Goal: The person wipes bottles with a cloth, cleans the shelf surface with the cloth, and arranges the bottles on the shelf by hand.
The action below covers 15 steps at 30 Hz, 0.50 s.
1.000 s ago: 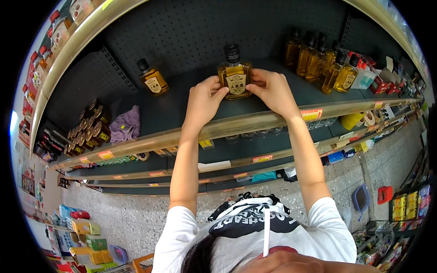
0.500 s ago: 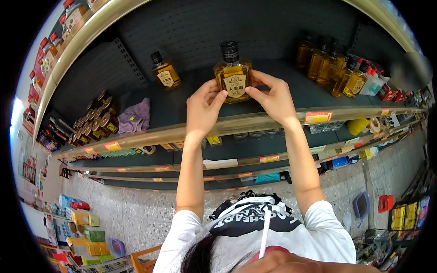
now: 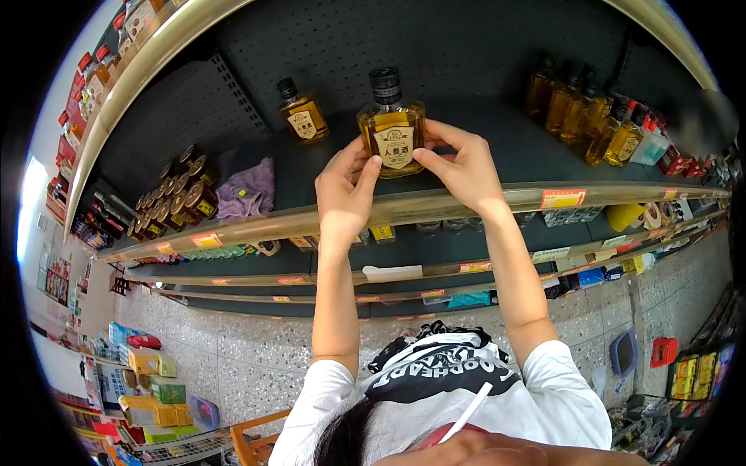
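Observation:
Between my two hands is an amber glass bottle (image 3: 392,128) with a black cap and a cream label, upright above the front edge of the dark shelf (image 3: 474,161). The fingers of my left hand (image 3: 346,189) press on its left side, the thumb on the front near the label. My right hand (image 3: 464,168) grips the right side, thumb also at the front. A similar bottle (image 3: 302,114) stands farther back to the left. Several more amber bottles (image 3: 573,113) are grouped at the right of the shelf.
A purple cloth (image 3: 247,190) lies on the shelf at left, beside several dark-lidded jars (image 3: 177,203). The shelf's front rail (image 3: 435,203) runs below my hands. White and red packages (image 3: 653,147) stand at far right. Lower shelves hold assorted goods.
The view has turned left, so the shelf and its goods appear farther right. The bottle stays between my hands and appears slightly closer and farther left in the view.

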Available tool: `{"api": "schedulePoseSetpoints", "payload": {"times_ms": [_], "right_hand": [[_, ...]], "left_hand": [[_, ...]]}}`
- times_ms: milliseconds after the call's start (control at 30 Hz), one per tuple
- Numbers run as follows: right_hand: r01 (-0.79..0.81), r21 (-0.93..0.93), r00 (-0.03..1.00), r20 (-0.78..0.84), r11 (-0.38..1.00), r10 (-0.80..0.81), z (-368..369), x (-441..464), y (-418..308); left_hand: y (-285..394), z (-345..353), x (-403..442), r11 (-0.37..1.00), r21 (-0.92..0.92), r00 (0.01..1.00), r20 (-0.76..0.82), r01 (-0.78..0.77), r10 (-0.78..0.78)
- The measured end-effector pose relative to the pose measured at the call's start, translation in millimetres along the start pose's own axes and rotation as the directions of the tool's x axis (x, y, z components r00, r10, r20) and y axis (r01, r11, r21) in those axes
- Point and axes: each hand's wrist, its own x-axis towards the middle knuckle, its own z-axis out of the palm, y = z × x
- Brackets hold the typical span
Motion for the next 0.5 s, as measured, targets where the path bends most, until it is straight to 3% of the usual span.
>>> {"api": "schedulePoseSetpoints", "payload": {"times_ms": [133,500], "right_hand": [[0.002,0.008,1.0,0.016,1.0,-0.002,9.1,1.6,-3.6],[0.005,-0.014,0.998,0.066,1.0,-0.004,29.6,6.0,-11.5]], "left_hand": [[4.4,-10.5,-2.3,0.997,0.074,1.0,-0.008,-0.007,0.007],[-2.5,-30.6,-5.3,1.0,-0.005,0.999,-0.037,0.003,-0.003]]}}
